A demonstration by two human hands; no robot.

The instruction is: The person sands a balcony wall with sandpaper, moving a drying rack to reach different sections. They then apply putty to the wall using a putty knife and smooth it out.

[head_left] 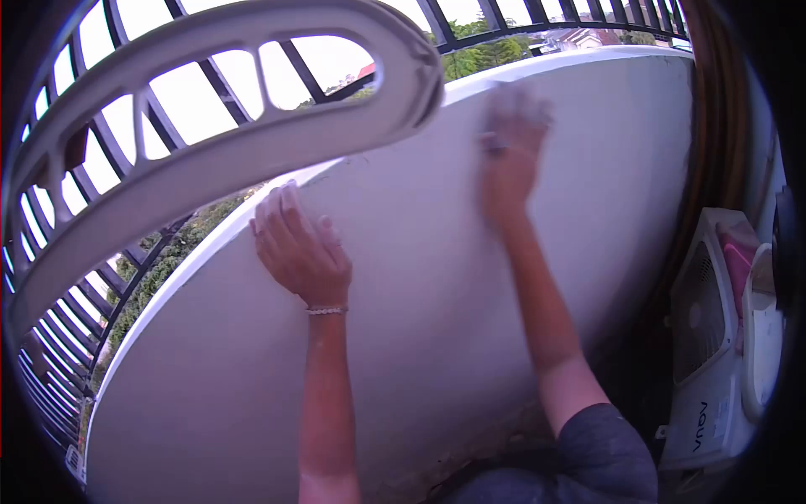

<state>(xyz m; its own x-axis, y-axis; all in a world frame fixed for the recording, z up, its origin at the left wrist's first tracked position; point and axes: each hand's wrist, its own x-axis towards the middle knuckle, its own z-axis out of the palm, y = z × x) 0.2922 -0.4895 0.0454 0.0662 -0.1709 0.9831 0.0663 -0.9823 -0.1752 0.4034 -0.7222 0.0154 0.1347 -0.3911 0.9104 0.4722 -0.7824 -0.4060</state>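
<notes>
My left hand is raised before the pale balcony wall, its fingers stretched up towards the white top edge. It holds nothing, and a beaded bracelet circles the wrist. Higher and to the right, my right hand is blurred by motion, fingers pointing up and nothing visible in them. A small dark band shows on that hand. Across the upper left, close to the camera, hangs a curved grey plastic piece with several rounded openings; both hands are apart from it in this view.
Black metal railings run behind the wall top, with trees and roofs beyond. At the right stands a white appliance with a grille and upside-down lettering. A pink item and a white rounded object rest against it.
</notes>
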